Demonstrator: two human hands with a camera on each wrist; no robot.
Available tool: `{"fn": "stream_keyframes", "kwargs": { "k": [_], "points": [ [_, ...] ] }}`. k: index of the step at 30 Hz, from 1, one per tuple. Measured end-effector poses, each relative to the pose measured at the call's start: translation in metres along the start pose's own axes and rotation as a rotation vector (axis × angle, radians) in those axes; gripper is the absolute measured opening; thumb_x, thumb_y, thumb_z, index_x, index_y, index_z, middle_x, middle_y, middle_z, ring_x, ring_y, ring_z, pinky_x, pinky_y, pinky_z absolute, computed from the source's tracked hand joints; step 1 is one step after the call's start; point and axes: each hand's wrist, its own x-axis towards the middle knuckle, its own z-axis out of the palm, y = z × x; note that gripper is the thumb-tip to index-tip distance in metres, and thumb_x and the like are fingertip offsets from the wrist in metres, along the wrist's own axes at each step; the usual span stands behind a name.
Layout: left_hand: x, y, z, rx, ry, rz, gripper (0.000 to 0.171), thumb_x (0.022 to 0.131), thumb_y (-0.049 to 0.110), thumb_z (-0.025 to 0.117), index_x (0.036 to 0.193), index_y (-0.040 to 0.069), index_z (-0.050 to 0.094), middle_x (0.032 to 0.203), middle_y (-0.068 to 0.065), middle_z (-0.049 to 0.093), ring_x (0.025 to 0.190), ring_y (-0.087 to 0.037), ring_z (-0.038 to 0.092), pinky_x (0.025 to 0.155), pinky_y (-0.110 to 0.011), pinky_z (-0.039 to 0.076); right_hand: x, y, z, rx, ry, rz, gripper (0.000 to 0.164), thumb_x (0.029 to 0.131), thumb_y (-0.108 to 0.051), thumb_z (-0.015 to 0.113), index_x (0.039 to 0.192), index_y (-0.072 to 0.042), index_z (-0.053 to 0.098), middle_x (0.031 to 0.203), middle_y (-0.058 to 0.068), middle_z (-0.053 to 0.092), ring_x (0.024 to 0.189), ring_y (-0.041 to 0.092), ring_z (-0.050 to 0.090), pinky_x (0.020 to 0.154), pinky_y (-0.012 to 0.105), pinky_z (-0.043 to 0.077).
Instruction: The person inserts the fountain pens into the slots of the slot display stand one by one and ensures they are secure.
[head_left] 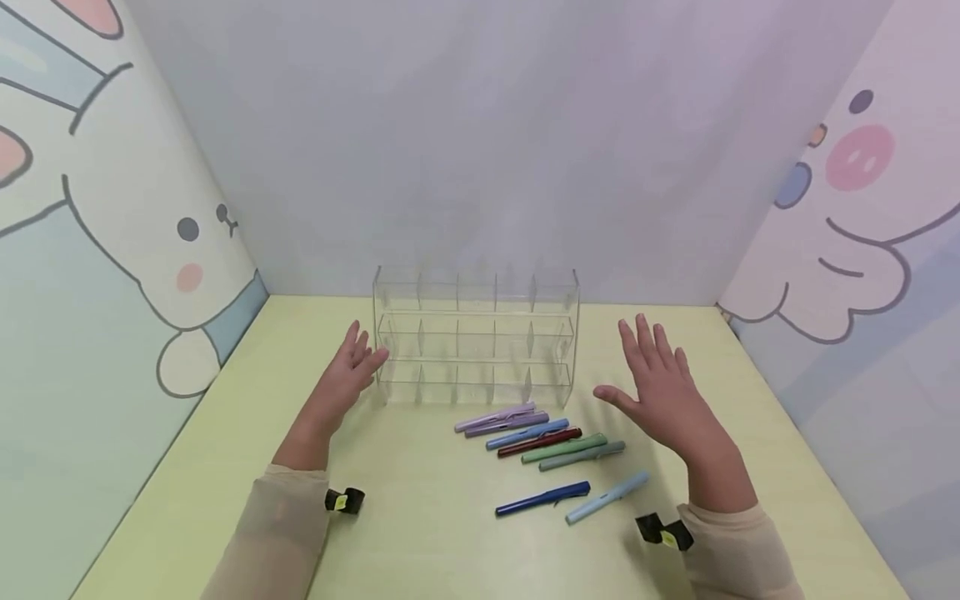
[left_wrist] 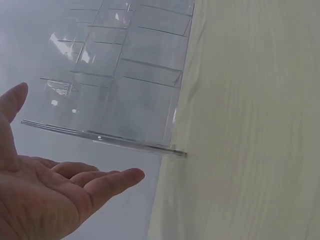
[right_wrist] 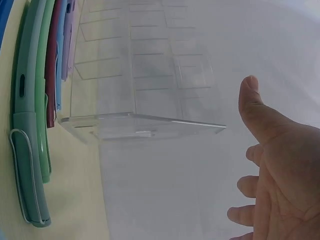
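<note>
Head: the clear rack (head_left: 476,345) stands on the table (head_left: 420,525) behind eight pens (head_left: 564,449) – left hand (head_left: 341,383) just beside its left end, right hand (head_left: 666,408) off its right, fingers spread.

Left wrist: thumb well apart from loosely extended fingers, near the rack.

Right wrist: thumb raised, gaps between fingers – rack and pens alongside.

Can't make out a single letter, number or brand name anywhere here, tbh. Closest thing to a label is the little yellow-green patch (head_left: 341,502) on the black piece (head_left: 356,500) by the left wrist, plus a matching patch (head_left: 668,539) by the right one, and both are way too small to read. Nothing legible on the pens (head_left: 562,448) or the clear rack (head_left: 474,343) either.
</note>
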Motion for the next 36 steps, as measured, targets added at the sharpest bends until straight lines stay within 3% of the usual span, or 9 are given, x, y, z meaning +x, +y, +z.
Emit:
{"fn": "stream_keyframes", "kwargs": {
  "k": [3,6,11,13,17,22,29,36],
  "points": [
    [0.002,-0.005,0.001,-0.021,-0.014,-0.029,0.088,0.096,0.055,0.053,0.157,0.036,-0.009,0.166,-0.006,0.006,0.150,-0.031,0.018,0.112,-0.058,0.032,0.000,0.005,-0.004,0.038,-0.022,0.018,0.101,0.092,-0.062,0.054,0.158,-0.019,-0.010,0.165,0.012,-0.014,0.150,0.042,-0.009,0.114,0.070,0.004],
    [0.005,-0.010,0.003,-0.024,-0.011,-0.046,0.085,0.096,0.056,0.052,0.158,0.033,0.000,0.164,-0.011,0.016,0.148,-0.032,0.026,0.108,-0.057,0.039,-0.001,0.011,-0.010,0.102,-0.072,0.060,0.101,0.093,-0.063,0.052,0.157,-0.024,-0.014,0.165,0.008,-0.013,0.150,0.043,0.000,0.112,0.070,0.014],
    [0.007,-0.016,0.005,-0.042,0.008,-0.059,0.074,0.100,0.049,0.050,0.159,0.030,0.009,0.160,-0.012,0.029,0.142,-0.034,0.037,0.105,-0.056,0.043,-0.003,0.017,-0.017,0.139,-0.169,0.139,0.098,0.092,-0.069,0.045,0.155,-0.029,-0.019,0.165,0.014,0.010,0.139,0.047,0.034,0.099,0.068,0.037],
    [0.008,-0.017,0.006,-0.038,0.017,-0.067,0.071,0.101,0.047,0.050,0.159,0.028,0.014,0.158,-0.011,0.033,0.139,-0.034,0.041,0.105,-0.056,0.044,-0.003,0.018,-0.017,0.122,-0.197,0.149,0.097,0.092,-0.070,0.043,0.158,-0.025,-0.012,0.160,0.020,0.026,0.133,0.048,0.042,0.095,0.067,0.041],
    [0.009,-0.018,0.007,-0.014,0.020,-0.073,0.065,0.102,0.042,0.049,0.158,0.023,0.022,0.156,-0.012,0.038,0.138,-0.034,0.042,0.104,-0.053,0.046,-0.002,0.020,-0.015,0.113,-0.236,0.149,0.092,0.092,-0.071,0.043,0.158,-0.013,0.017,0.145,0.024,0.048,0.127,0.046,0.050,0.095,0.064,0.043],
    [0.012,-0.016,0.004,-0.009,0.020,-0.063,0.060,0.103,0.038,0.049,0.157,0.024,0.026,0.153,-0.014,0.041,0.136,-0.034,0.044,0.102,-0.050,0.048,0.005,0.020,-0.006,0.137,-0.337,0.144,0.084,0.090,-0.070,0.049,0.145,-0.007,0.042,0.126,0.020,0.062,0.112,0.038,0.061,0.088,0.055,0.049],
    [0.013,-0.011,0.001,-0.030,0.013,-0.059,0.062,0.103,0.037,0.050,0.157,0.024,0.025,0.151,-0.015,0.043,0.136,-0.036,0.044,0.103,-0.052,0.047,0.014,0.020,0.014,0.133,-0.585,0.178,0.063,0.081,-0.051,0.075,0.122,-0.007,0.057,0.112,0.012,0.063,0.097,0.027,0.060,0.077,0.046,0.052],
    [0.013,-0.016,0.004,-0.033,0.009,-0.090,0.063,0.102,0.039,0.052,0.157,0.025,0.025,0.152,-0.014,0.043,0.135,-0.035,0.045,0.103,-0.052,0.047,0.012,0.023,0.037,0.106,-0.648,0.175,0.046,0.079,-0.039,0.080,0.109,-0.011,0.059,0.101,0.005,0.062,0.090,0.023,0.057,0.073,0.043,0.049]
  ]
}}
